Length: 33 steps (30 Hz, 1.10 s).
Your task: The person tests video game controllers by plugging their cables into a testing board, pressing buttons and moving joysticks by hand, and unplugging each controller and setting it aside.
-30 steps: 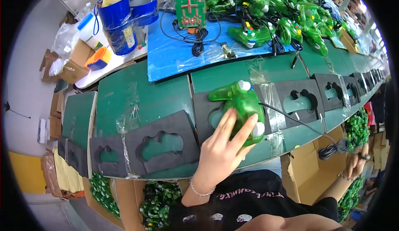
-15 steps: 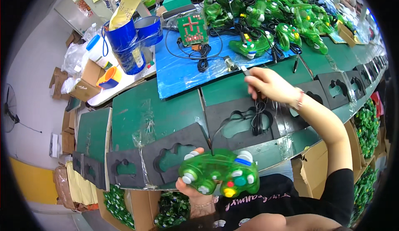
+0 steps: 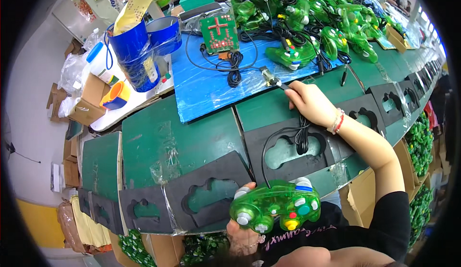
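Note:
My left hand (image 3: 241,238) is closed round the left grip of a see-through green game controller (image 3: 273,208), its buttons and sticks facing up. From its top edge a black cable (image 3: 301,139) rises and ends in a bundled coil below my right hand (image 3: 313,104). That hand pinches the plug (image 3: 283,86) of the cable at a small socket (image 3: 269,77) on the blue-covered board. The plug's tip touches or sits at the socket; how deep it goes I cannot tell. Another cable links the socket area to a green circuit board (image 3: 220,34) with red lights.
Black foam trays (image 3: 209,190) with controller-shaped cutouts line the green bench (image 3: 149,147). Beyond the blue sheet (image 3: 201,94) lies a heap of green controllers (image 3: 307,12). Blue cups (image 3: 137,55) stand at the left. Cardboard boxes (image 3: 357,195) of controllers sit below the bench.
My right hand has brought the plug up to the socket, closing the gap between them. The controller has shifted rightward in the picture, and the red light pattern on the circuit board looks different.

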Each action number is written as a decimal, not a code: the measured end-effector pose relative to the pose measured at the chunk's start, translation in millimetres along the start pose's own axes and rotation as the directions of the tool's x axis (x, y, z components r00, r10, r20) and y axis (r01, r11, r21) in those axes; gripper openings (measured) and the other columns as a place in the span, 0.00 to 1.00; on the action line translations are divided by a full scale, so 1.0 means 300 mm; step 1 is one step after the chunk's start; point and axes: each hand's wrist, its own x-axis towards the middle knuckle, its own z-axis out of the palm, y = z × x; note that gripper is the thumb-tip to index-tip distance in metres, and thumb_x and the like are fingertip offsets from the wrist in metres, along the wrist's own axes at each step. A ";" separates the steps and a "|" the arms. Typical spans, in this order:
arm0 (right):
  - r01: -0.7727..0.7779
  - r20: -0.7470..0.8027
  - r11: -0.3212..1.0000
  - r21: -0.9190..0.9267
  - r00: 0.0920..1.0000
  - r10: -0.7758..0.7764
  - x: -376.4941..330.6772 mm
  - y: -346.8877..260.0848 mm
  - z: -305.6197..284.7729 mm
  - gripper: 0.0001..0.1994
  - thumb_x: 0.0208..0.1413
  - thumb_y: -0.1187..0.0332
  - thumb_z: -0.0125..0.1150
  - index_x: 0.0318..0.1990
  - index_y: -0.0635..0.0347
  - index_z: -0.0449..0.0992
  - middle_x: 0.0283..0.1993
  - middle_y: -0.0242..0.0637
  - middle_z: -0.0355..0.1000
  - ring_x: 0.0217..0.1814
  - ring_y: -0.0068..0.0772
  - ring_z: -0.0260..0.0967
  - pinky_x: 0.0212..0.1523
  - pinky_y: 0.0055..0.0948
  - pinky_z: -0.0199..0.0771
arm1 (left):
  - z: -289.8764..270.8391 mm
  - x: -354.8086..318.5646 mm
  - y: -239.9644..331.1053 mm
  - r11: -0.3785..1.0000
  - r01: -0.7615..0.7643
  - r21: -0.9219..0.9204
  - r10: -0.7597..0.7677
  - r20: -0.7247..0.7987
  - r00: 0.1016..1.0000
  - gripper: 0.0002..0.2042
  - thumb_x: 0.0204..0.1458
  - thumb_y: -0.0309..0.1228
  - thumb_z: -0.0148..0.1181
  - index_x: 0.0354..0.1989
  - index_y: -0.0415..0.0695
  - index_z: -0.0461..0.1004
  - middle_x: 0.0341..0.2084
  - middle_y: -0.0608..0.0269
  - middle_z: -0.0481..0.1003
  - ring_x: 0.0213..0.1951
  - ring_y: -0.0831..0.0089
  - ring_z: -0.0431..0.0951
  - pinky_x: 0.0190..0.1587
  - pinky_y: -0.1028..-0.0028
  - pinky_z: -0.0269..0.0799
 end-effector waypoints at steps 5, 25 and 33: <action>-0.050 0.082 0.997 0.065 0.996 0.045 0.011 0.001 0.003 0.12 0.59 0.65 0.51 0.32 0.67 0.69 0.20 0.39 0.73 0.21 0.35 0.72 0.24 0.31 0.69 | 0.016 -0.004 -0.019 0.997 0.005 -0.080 -0.006 -0.011 1.000 0.39 0.48 0.64 0.41 0.56 0.42 0.62 0.56 0.51 0.59 0.54 0.58 0.66 0.52 0.55 0.70; -0.388 0.426 0.789 0.477 0.887 0.178 0.075 0.007 0.005 0.17 0.64 0.63 0.42 0.35 0.72 0.67 0.24 0.42 0.73 0.21 0.26 0.71 0.25 0.23 0.71 | 0.047 -0.012 -0.043 0.880 -0.030 -0.474 -0.040 -0.136 0.990 0.47 0.39 0.55 0.64 0.60 0.35 0.50 0.52 0.45 0.64 0.53 0.53 0.69 0.50 0.54 0.73; -0.270 0.297 0.875 0.402 0.942 0.155 0.078 0.040 0.050 0.18 0.63 0.61 0.45 0.31 0.71 0.68 0.21 0.39 0.71 0.19 0.27 0.72 0.23 0.26 0.71 | 0.068 0.024 -0.050 0.958 0.038 -0.285 -0.029 0.035 0.999 0.40 0.47 0.56 0.53 0.60 0.37 0.55 0.53 0.53 0.65 0.55 0.60 0.64 0.56 0.59 0.64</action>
